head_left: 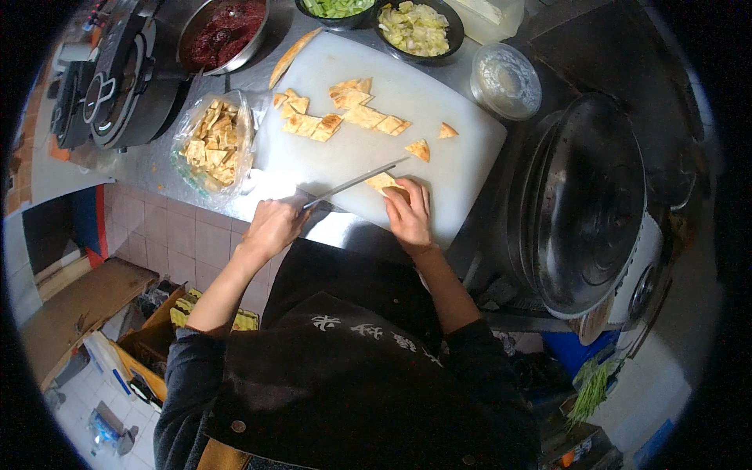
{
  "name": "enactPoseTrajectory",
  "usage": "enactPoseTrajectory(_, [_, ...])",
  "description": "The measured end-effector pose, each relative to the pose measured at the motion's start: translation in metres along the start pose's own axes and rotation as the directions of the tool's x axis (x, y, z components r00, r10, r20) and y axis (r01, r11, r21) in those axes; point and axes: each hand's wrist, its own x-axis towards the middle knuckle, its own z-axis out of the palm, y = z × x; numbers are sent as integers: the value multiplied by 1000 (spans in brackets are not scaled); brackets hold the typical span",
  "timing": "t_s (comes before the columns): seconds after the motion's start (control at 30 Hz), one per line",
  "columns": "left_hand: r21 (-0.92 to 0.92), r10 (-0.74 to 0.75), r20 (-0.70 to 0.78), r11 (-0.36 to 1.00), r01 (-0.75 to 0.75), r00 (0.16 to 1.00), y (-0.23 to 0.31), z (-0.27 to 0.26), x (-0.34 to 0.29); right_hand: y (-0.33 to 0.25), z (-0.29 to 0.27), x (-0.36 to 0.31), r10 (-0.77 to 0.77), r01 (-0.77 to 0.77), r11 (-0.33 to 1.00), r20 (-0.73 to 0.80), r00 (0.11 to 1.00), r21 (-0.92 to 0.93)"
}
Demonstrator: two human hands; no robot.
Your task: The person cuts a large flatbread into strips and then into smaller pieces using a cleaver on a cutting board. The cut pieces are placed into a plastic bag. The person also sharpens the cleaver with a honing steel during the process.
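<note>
Left hand (274, 225) closed round handle of straight, silver metal knife (352, 184); right hand (409, 211), fingers bent and nearly together, held down golden flatbread piece (380, 182) near six o'clock on white rectangular plastic board (458, 176). Blade sat at piece's ten o'clock; if bread skidded, fingertip could get nicked.

Hands: two — one left hand (276, 223), one right hand (410, 219). One knife (356, 181), one cutting board (458, 184). On the board, two loose golden wedges (419, 150); the diamond pieces (366, 116) overlap too much to count. One long strip (294, 56) at its far left corner. One bag (186, 171). Three bowls — one metal bowl (249, 53), two black bowls (419, 58) — along the table's (333, 228) far edge.
</note>
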Motion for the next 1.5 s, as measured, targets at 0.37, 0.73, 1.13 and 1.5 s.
enactPoseTrajectory(0.37, [41,29,73,999,-32,997,5,-12,8,7,8,-7,42,-40,996,-27,999,82])
enactPoseTrajectory(0.73, [10,63,-14,998,-63,998,21,-17,-7,9,5,2,-213,209,976,-63,975,-68])
enactPoseTrajectory(1.13, [149,-9,212,989,-23,977,53,-22,-14,17,8,2,-221,217,974,-72,972,-60])
enactPoseTrajectory(1.5, [109,121,336,980,-166,934,57,-30,23,26,9,-6,-124,124,992,5,992,-27])
